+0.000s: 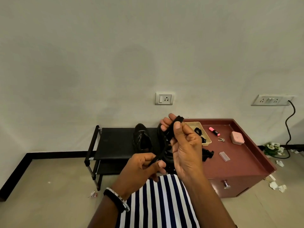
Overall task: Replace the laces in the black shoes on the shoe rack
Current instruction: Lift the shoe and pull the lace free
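Maroon desk (246,162) right, shoe rack (115,142) just left of it. Black shoe (141,137) on rack top, lacing unclear. Right hand (185,148) and left hand (139,168): each grip pinched on folded black lace (178,119), held nearer than the rack. Threading seemingly not yet begun.
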